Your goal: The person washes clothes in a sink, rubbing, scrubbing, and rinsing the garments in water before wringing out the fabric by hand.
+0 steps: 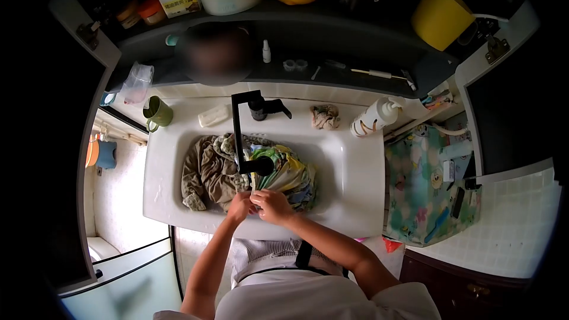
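I stand at the white sink (pixel 363 172) with both arms out in front of me. A heap of cloth lies in it. The brown cloth (pixel 207 169) is on the left side, all crumpled, and the bright cloth (pixel 293 181) with yellow, green and blue bits is next to it, near the middle. The black tap (pixel 239 136) reaches out over the heap, and its round end hides a bit of the cloth under it. I can't tell if water is coming out.

My left hand (pixel 239 206) and my right hand (pixel 274 207) meet at the front edge of the heap, just my side of the tap's end. The fingers are bent in and close together, with the tips touching or almost touching. It looks like they pinch a bit of cloth, but I can't tell for sure how tight, or which cloth it is.

To do this part well, I think I should work on one small bit at a time and rub it softly with both hands. Pulling hard could stretch the cloth or drag the whole heap. I should keep my knuckles low so they don't bump the tap. I should keep the cloth down inside the sink too, so it doesn't drip on me.

The white bar (pixel 213 116), maybe soap, sits on the back rim, and the pump bottle (pixel 376 117) stands at the back right corner.
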Demonstrator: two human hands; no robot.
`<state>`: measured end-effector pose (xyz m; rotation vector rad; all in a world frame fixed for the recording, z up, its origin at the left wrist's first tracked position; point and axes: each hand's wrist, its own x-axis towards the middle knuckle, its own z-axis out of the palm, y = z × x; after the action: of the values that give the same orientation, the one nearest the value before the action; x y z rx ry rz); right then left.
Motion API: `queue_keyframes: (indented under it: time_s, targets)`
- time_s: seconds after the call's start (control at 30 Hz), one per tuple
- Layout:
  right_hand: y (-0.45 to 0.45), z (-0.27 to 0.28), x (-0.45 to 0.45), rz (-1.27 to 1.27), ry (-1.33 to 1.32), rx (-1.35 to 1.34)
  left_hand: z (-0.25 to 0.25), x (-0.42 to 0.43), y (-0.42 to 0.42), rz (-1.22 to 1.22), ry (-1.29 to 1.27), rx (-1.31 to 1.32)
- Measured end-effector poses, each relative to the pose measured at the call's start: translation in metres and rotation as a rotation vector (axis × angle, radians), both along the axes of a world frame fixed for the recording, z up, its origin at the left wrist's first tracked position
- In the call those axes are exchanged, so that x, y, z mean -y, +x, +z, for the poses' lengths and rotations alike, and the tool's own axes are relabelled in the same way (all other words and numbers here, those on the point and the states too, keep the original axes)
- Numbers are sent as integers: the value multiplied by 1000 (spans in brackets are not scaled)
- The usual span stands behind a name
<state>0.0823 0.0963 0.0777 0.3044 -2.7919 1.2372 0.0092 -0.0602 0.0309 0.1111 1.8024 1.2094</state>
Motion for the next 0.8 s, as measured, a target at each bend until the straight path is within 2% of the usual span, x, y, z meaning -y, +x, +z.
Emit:
queue_keyframes:
  time_s: [0.07,0.1,0.17,0.2,0.23,0.27,0.33,0.37,0.4,0.43,0.47,0.5,0.53,0.6,0.67,0.73,0.8]
  targets:
    - [4,-13,13,90,-26,-61,-9,8,2,215,387,189]
    - [8,-20,20,129,-38,-90,-5,8,2,299,465,337]
    - [15,-9,29,225,-2,-117,41,-5,0,491,597,638]
    - [16,-6,31,254,-1,-140,23,-5,1,530,507,501]
    - [15,-8,31,238,-22,-170,27,-3,-1,372,157,246]
    - [14,-12,31,223,-46,-203,39,-7,-3,348,158,222]
    - [12,-6,23,171,-94,-172,37,-1,-14,565,427,133]
    - [11,10,7,132,-119,-109,58,1,-24,560,360,22]
    - [10,21,-8,94,-143,-45,89,2,-31,673,346,74]
    - [7,19,-22,-32,-252,-124,51,31,-50,671,496,52]
    - [3,12,-36,-155,-363,-204,51,44,-59,854,483,50]
    - [2,0,-52,-284,-286,-235,60,58,-65,884,497,26]
    - [2,-12,-68,-416,-209,-266,-16,112,-94,997,487,30]
    - [8,-31,-95,-603,-86,-244,13,133,-102,994,538,-58]
    - [13,-40,-110,-703,57,-35,28,137,-112,962,512,80]
    - [14,-46,-115,-700,32,185,-15,155,-125,925,104,-190]
    - [10,-80,-108,-652,-51,218,-41,146,-134,814,-290,-372]
